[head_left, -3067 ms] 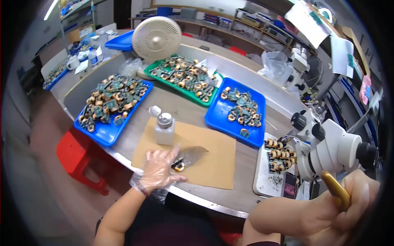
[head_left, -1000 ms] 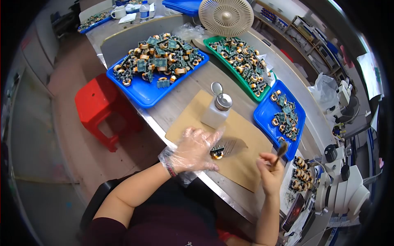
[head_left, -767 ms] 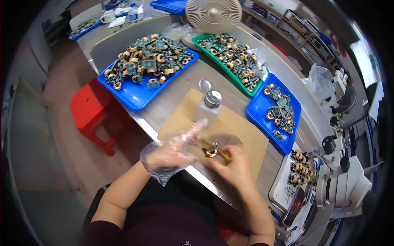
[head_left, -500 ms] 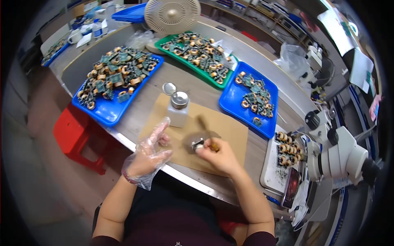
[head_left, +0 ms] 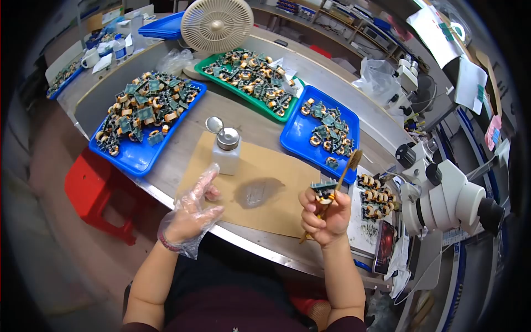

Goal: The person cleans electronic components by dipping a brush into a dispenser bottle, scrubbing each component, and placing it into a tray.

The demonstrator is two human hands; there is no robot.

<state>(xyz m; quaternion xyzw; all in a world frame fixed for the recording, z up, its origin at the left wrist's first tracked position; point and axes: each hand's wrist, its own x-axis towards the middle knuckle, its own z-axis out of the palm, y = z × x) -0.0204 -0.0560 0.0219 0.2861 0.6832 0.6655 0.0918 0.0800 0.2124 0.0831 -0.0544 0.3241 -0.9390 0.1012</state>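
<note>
My right hand (head_left: 327,224) is raised over the right part of the brown sheet (head_left: 215,191). Its fingers grip a small green circuit board (head_left: 323,186) with a copper coil, and a wooden-handled brush (head_left: 353,161) that sticks up past the board. My left hand (head_left: 193,213), in a clear plastic glove, hovers at the sheet's left edge with fingers apart and nothing in them. Beyond it stands a whitish dispenser bottle (head_left: 226,155), its metal lid (head_left: 214,124) flipped up. A dark wet patch (head_left: 260,192) marks the middle of the sheet.
Circuit boards with coils fill a left blue tray (head_left: 141,160), a green tray (head_left: 279,115) and a right blue tray (head_left: 296,133). More sit on a white tray (head_left: 359,235) beside a phone (head_left: 384,247). A microscope (head_left: 453,191) stands right, a fan (head_left: 217,25) behind, a red stool (head_left: 102,191) left.
My right hand has lifted off the sheet and moved right, bringing up the circuit board and the brush. The wet patch is now uncovered. My left hand keeps its pose; the whole view has shifted slightly.
</note>
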